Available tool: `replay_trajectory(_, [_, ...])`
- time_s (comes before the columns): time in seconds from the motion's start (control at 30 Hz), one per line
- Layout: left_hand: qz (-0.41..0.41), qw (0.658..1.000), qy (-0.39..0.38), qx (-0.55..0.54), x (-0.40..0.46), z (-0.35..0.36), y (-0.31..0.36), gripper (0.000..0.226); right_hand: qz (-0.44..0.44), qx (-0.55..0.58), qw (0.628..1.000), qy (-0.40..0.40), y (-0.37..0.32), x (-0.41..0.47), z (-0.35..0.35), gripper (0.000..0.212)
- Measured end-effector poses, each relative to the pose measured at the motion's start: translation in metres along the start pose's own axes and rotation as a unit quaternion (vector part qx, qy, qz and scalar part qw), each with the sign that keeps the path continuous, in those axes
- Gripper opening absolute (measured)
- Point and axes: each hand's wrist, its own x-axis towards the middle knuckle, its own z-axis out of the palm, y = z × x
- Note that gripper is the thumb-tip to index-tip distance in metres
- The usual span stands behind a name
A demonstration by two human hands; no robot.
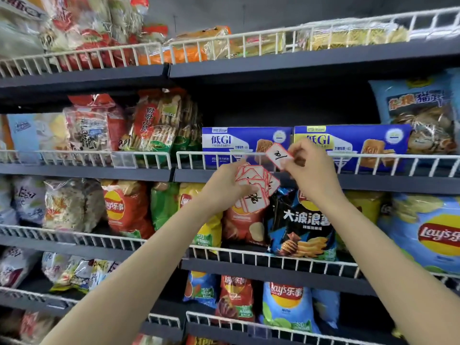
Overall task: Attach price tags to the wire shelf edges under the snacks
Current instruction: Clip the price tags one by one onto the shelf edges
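Observation:
My left hand (pixel 225 188) holds a fanned stack of white price tags with red borders (pixel 256 188) in front of the chip bags. My right hand (pixel 311 168) pinches a single price tag (pixel 278 155) with handwriting on it. That tag is tilted and sits against the white wire shelf edge (pixel 214 155), just below two blue biscuit boxes (pixel 245 143). Whether the tag is fixed to the wire cannot be told.
Dark shelves with white wire fronts run across the view. Bagged snacks (pixel 154 125) fill the left of the same shelf. Lay's chip bags (pixel 124 207) and a black chip bag (pixel 302 225) stand on the shelf below. A clear tag holder (pixel 123 160) hangs on the left wire edge.

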Motion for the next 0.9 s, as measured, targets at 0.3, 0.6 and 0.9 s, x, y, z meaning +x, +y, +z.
replay_trajectory(0.3, [0.005,0.996,-0.056,-0.071,0.003,-0.009,-0.011,0.076,-0.073,-0.079,0.994,0.028,-0.018,0.005,0.011,0.022])
replay_trajectory(0.6, [-0.044,0.972,-0.075,-0.219,0.010,-0.017,-0.027,0.057,-0.093,-0.120,0.987,0.058,-0.014,0.018,0.016,0.009])
replay_trajectory(0.9, [0.019,0.989,-0.100,-0.104,0.008,-0.027,-0.037,0.058,-0.154,-0.220,0.963,0.014,-0.019,0.032,0.019,0.013])
